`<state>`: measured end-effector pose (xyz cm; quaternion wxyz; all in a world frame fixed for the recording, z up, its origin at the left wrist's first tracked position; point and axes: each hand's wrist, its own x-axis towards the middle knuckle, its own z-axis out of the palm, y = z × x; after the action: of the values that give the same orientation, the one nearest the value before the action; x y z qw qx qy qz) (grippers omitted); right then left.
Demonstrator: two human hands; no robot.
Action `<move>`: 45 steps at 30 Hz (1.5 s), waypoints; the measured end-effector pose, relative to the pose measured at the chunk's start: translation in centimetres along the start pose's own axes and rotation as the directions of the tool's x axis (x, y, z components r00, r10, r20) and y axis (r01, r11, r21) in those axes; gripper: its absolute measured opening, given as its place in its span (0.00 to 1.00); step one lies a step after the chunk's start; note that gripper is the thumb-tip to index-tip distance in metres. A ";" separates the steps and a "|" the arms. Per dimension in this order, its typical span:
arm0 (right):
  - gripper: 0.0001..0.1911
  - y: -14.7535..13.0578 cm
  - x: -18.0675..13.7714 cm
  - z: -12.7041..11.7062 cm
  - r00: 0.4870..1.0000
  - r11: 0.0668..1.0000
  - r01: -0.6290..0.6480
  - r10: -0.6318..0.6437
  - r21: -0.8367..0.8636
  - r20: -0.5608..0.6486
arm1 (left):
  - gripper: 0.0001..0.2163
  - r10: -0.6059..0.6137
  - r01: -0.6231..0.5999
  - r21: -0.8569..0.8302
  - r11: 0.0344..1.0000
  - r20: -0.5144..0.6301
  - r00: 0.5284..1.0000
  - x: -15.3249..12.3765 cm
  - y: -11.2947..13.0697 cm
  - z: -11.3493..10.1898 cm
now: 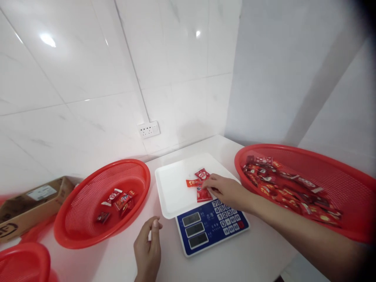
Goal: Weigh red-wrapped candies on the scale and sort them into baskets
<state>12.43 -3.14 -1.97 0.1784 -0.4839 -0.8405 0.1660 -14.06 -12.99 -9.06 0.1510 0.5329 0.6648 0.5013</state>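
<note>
My right hand (219, 188) is over the white weighing tray (173, 196) of a digital scale, fingers pinched at the edge of a red candy packet (203, 194). Beside that packet on the tray lie another red packet (202, 173) and an orange-red one (192, 183); they partly overlap. The right fingertips hide part of the small pile. In front of the tray, left of the blue scale panel (211, 223), my left hand (149, 246) hovers with fingers curled and the thumb against the index finger. Nothing shows in it.
A red basket (70, 227) on the left holds several packets. On the right, a larger red basket (349, 176) holds a heap of them. At far left are a cardboard box (32, 219) and another red basket (44, 258). A wall socket (149, 129) is behind.
</note>
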 end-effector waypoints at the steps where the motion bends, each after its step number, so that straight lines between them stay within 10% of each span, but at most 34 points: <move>1: 0.14 0.0 -0.1 0.1 0.999 1.000 0.016 -0.015 -0.024 0.036 | 0.18 -0.007 0.007 -0.010 1.000 -0.008 1.000 -0.1 0.1 0.0; 7: 0.18 0.3 0.2 0.9 0.998 0.990 -0.053 0.049 -0.130 -0.028 | 0.17 -0.004 0.002 -0.031 1.000 -0.066 0.998 -0.3 1.1 0.3; 12: 0.18 -0.5 -1.4 0.2 0.987 0.990 -0.102 0.113 0.095 -0.113 | 0.15 -0.034 0.028 -0.058 0.998 -0.095 0.995 -0.2 1.3 0.2; 24: 0.27 -0.7 -6.2 -0.6 0.886 0.657 -0.429 0.173 0.620 0.430 | 0.16 -0.034 0.032 -0.058 0.998 -0.045 0.998 -0.3 1.3 0.3; 37: 0.24 -1.0 -2.4 -0.8 0.990 0.755 -0.139 0.130 0.640 0.062 | 0.17 -0.008 0.006 -0.069 0.998 -0.024 1.000 -0.4 1.2 0.3; 45: 0.10 -0.9 4.0 -0.4 0.973 0.981 -0.033 0.075 0.193 -0.218 | 0.17 0.034 -0.033 -0.038 0.999 0.015 0.999 -0.1 0.5 0.2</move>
<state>10.06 -0.08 -0.66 0.3124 -0.5032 -0.7821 0.1937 -13.61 -13.04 -8.75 0.1580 0.5450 0.6450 0.5119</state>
